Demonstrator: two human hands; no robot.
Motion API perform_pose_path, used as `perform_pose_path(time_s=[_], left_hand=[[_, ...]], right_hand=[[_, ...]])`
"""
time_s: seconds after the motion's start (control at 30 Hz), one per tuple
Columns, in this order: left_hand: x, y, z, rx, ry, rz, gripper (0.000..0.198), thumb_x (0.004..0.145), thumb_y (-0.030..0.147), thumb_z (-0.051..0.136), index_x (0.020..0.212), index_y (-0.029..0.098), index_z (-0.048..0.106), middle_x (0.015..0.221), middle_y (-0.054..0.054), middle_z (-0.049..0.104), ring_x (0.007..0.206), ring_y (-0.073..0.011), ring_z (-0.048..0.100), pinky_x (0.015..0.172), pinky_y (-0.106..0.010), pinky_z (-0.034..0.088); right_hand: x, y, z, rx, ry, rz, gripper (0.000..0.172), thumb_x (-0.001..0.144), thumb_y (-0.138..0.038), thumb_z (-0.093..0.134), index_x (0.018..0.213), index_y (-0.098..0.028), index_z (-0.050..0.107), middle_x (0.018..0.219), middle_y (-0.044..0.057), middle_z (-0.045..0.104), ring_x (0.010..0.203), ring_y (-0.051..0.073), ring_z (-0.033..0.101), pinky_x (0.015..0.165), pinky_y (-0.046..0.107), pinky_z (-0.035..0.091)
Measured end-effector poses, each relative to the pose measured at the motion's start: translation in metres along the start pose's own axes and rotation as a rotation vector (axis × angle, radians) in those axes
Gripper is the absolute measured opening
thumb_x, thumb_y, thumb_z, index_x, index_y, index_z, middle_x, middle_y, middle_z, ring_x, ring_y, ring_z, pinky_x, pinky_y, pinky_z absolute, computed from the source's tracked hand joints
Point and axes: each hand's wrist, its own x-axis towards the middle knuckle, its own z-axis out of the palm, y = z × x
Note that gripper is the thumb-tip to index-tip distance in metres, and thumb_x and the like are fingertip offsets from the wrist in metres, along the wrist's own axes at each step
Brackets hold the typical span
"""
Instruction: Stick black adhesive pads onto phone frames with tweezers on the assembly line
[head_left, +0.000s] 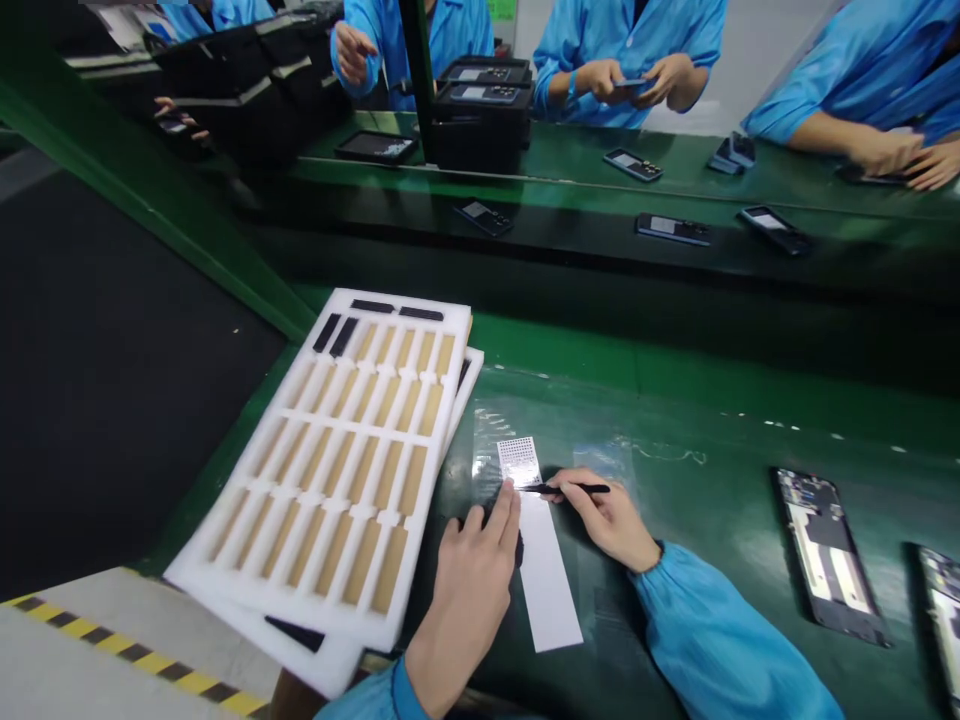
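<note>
My left hand (471, 556) lies flat on the green table (675, 420), fingers stretched out, its fingertips pressing the edge of a long white strip (551, 585). The strip's far end carries a patch of tiny dots (519, 460). My right hand (613, 517) pinches black tweezers (566, 489), whose tip points left at the strip just below the dotted patch. A clear plastic film (600, 462) lies under the strip.
A white foam tray (341, 455) with rows of tan slots sits left of my hands, stacked on another. Two opened phones (829, 555) lie at the right. Across a dark conveyor (600, 290), several people in blue coats handle phones.
</note>
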Motion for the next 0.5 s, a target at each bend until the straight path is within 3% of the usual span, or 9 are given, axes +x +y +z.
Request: perform_pose_path(time_s=[0.3, 0.5], left_hand=[[0.0012, -0.0020, -0.0016, -0.030, 0.008, 0.043, 0.084, 0.068, 0.002, 0.052, 0.151, 0.010, 0.042, 0.158, -0.005, 0.042, 0.094, -0.0250, 0.058, 0.072, -0.042, 0.058], [0.0015, -0.0036, 0.0002, -0.053, -0.001, 0.050, 0.090, 0.064, 0.001, 0.054, 0.152, 0.009, 0.039, 0.159, -0.007, 0.040, 0.096, -0.0251, 0.058, 0.073, -0.042, 0.057]], right_hand=[[-0.0033, -0.0056, -0.0023, -0.183, 0.004, -0.133, 0.018, 0.098, -0.016, 0.054, 0.107, -0.022, 0.069, 0.097, 0.004, 0.077, 0.088, 0.015, 0.074, 0.082, 0.021, 0.057], [-0.0045, -0.0065, -0.0039, -0.198, -0.009, -0.134, 0.018, 0.098, -0.014, 0.054, 0.106, -0.022, 0.068, 0.097, 0.004, 0.077, 0.089, 0.015, 0.074, 0.081, 0.021, 0.058]])
